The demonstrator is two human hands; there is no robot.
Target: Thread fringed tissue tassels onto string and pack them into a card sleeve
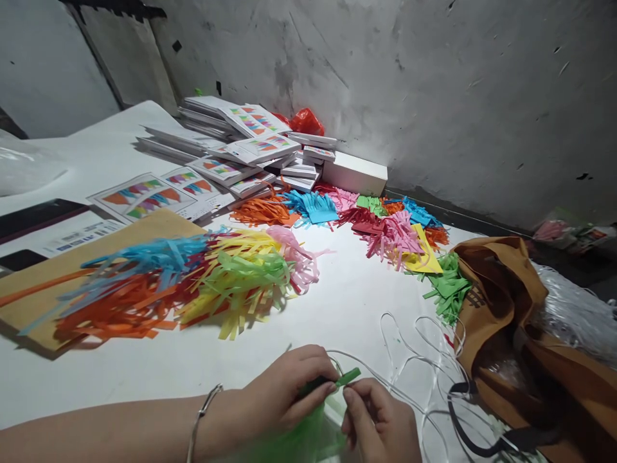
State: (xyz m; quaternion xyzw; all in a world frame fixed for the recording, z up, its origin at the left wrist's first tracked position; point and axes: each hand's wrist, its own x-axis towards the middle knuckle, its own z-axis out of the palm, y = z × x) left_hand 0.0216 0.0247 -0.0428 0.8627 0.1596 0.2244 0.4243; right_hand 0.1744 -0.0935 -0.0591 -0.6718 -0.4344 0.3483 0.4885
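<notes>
At the bottom middle, my left hand [294,382] is closed in a pinch on a green tissue paper tassel [348,377], its short folded top poking out past the fingertips. The tassel's fringe hangs blurred below the hands. My right hand [378,418] pinches close against the same top, thumb and forefinger pressed together; the exact spot it grips is partly hidden. A thin white string [395,389] runs from behind the fingers and loops over the white surface to the right.
Blue, orange, yellow, green and pink tassels [241,276] lie at left, partly on a brown envelope [159,228]. A row of fringed paper [371,225] curves behind. Stacked printed packs [263,148] and a white box [357,173] stand near the wall. A brown bag [496,283] sits right.
</notes>
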